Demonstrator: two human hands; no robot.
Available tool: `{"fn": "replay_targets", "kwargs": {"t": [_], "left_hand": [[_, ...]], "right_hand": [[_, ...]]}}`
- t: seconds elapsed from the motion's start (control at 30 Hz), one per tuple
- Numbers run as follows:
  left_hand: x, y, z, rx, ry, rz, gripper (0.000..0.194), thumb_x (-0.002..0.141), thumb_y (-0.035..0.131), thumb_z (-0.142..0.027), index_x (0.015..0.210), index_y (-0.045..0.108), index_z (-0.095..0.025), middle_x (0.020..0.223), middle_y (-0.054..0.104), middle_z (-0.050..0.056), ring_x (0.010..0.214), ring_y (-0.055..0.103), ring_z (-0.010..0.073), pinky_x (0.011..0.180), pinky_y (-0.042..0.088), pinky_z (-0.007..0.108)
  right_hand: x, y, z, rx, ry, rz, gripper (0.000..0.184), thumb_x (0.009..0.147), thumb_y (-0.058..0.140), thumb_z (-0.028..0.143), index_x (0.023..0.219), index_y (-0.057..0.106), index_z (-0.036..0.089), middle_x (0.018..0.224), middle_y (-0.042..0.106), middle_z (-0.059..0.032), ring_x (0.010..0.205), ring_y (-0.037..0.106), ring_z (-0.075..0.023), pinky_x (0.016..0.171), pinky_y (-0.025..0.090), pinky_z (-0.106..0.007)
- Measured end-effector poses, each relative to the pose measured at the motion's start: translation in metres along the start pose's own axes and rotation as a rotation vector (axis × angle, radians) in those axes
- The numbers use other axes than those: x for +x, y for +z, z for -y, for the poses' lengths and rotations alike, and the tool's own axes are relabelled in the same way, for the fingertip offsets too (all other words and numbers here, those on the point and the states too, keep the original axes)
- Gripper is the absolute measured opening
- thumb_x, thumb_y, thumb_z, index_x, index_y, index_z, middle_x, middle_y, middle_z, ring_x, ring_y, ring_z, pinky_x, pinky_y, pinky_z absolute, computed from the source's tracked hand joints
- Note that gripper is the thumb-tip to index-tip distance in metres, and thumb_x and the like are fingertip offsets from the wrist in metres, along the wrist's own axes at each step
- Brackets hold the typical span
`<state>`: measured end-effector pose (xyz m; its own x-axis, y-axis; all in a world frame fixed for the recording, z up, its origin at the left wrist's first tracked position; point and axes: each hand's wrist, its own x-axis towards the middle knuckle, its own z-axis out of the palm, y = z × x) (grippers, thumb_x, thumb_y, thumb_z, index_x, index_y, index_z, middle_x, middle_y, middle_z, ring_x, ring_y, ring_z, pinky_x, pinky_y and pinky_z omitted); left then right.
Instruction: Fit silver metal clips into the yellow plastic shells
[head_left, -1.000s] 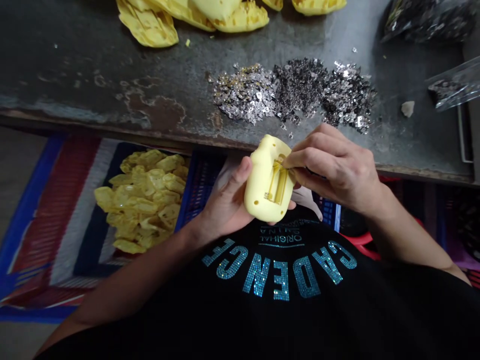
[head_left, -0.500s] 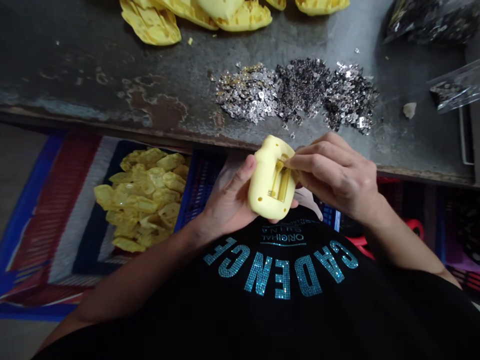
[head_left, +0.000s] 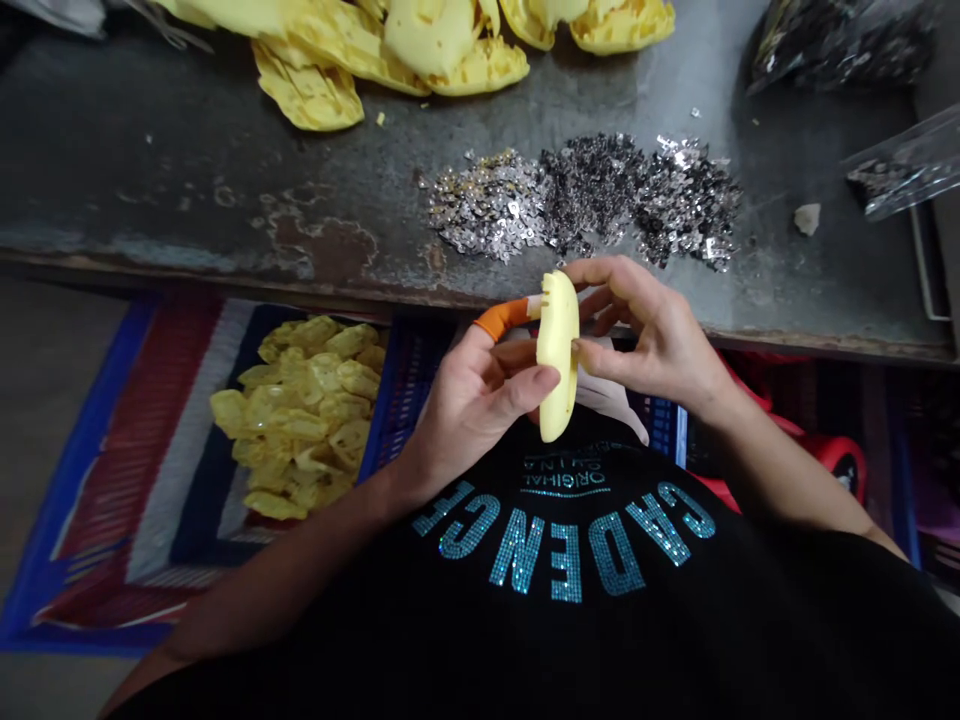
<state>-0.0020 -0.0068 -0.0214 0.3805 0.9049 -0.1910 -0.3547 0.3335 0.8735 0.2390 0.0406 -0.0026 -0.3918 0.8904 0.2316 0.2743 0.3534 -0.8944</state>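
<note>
A pale yellow plastic shell (head_left: 556, 375) stands edge-on between my hands, its battery-compartment side turned toward the right. My left hand (head_left: 480, 400) grips it with the thumb on the near edge; an orange cover sits on one finger. My right hand (head_left: 649, 335) touches it too, with the index finger at the top edge and the thumb against the right face. Whether a small part lies under that thumb I cannot make out. Beyond the hands, on the metal bench (head_left: 187, 190), lie three adjoining piles of small metal contacts (head_left: 487, 205).
More yellow shells (head_left: 315, 90) lie along the back of the bench. Plastic bags of metal parts (head_left: 847, 45) stand at the right, near a whitish lump (head_left: 807, 218). Below left, a blue crate (head_left: 45, 560) with a striped lining holds yellow pieces (head_left: 307, 410). Something red (head_left: 817, 450) sits below right.
The shell has turned from showing its battery compartment to edge-on. My right fingers have moved from inside the compartment to the shell's top edge and right face. The view has shifted slightly.
</note>
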Motion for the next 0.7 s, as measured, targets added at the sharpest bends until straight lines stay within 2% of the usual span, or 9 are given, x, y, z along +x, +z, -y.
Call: {"fn": "replay_targets", "kwargs": {"t": [0.07,0.13,0.3,0.43,0.5,0.57,0.63,0.7], "left_hand": [[-0.005,0.001,-0.003,0.044,0.019,-0.008,0.069,0.098,0.095,-0.052,0.158,0.072,-0.028,0.140,0.087,0.011,0.123,0.086,0.0344,0.097,0.070,0.038],[-0.010,0.001,-0.005,0.103,0.001,-0.003,0.070,0.096,0.098,-0.047,0.158,0.076,-0.026,0.142,0.086,0.012,0.125,0.085,0.0333,0.099,0.070,0.035],[-0.014,0.000,-0.005,0.170,-0.116,0.086,0.061,0.100,0.094,-0.039,0.159,0.079,-0.029,0.126,0.091,0.007,0.099,0.086,0.0229,0.084,0.068,0.027],[-0.006,-0.003,-0.004,0.197,-0.058,0.073,0.048,0.092,0.101,-0.037,0.137,0.091,-0.024,0.139,0.088,0.009,0.118,0.085,0.0288,0.099,0.068,0.031],[-0.001,-0.008,-0.004,0.138,-0.065,0.081,0.046,0.088,0.104,-0.037,0.129,0.091,-0.022,0.137,0.088,0.011,0.119,0.085,0.0293,0.099,0.068,0.031],[0.001,-0.015,-0.004,0.004,-0.099,0.126,0.053,0.087,0.104,-0.039,0.134,0.084,-0.024,0.133,0.089,0.011,0.116,0.087,0.0300,0.097,0.070,0.033],[0.000,-0.026,-0.004,-0.126,-0.126,0.157,0.062,0.089,0.103,-0.040,0.143,0.075,-0.029,0.136,0.088,0.011,0.120,0.087,0.0323,0.097,0.072,0.038],[-0.003,-0.037,-0.005,-0.205,-0.159,0.136,0.065,0.092,0.101,-0.041,0.149,0.069,-0.033,0.141,0.086,0.009,0.127,0.086,0.0343,0.099,0.074,0.042]], "right_hand": [[-0.005,0.007,-0.005,0.022,0.010,-0.062,0.051,0.098,0.089,0.048,0.141,0.072,0.028,0.137,0.077,-0.0049,0.101,0.077,-0.0186,0.089,0.068,-0.035],[-0.013,0.013,-0.010,0.043,0.008,-0.146,0.053,0.097,0.091,0.049,0.142,0.071,0.030,0.134,0.076,-0.0042,0.100,0.077,-0.0187,0.088,0.069,-0.035],[-0.035,0.020,-0.019,0.040,-0.010,-0.301,0.058,0.096,0.093,0.043,0.147,0.069,0.032,0.129,0.074,-0.0040,0.102,0.076,-0.0198,0.089,0.068,-0.036],[-0.041,0.020,-0.017,0.007,0.004,-0.331,0.057,0.095,0.094,0.039,0.147,0.070,0.034,0.132,0.074,-0.0038,0.103,0.076,-0.0202,0.090,0.068,-0.037],[-0.038,0.022,-0.013,0.011,-0.001,-0.319,0.057,0.094,0.096,0.037,0.145,0.071,0.034,0.129,0.074,-0.0028,0.100,0.075,-0.0189,0.088,0.066,-0.036],[-0.031,0.025,-0.008,-0.009,-0.008,-0.267,0.055,0.095,0.096,0.041,0.143,0.072,0.032,0.125,0.075,-0.0029,0.097,0.075,-0.0184,0.087,0.066,-0.035],[-0.022,0.027,-0.003,-0.045,-0.014,-0.144,0.053,0.099,0.092,0.048,0.144,0.073,0.030,0.125,0.077,-0.0044,0.095,0.075,-0.0184,0.086,0.067,-0.035],[-0.013,0.027,-0.003,-0.074,-0.026,-0.007,0.052,0.104,0.086,0.054,0.147,0.073,0.028,0.127,0.080,-0.0059,0.097,0.077,-0.0189,0.087,0.067,-0.035]]}}
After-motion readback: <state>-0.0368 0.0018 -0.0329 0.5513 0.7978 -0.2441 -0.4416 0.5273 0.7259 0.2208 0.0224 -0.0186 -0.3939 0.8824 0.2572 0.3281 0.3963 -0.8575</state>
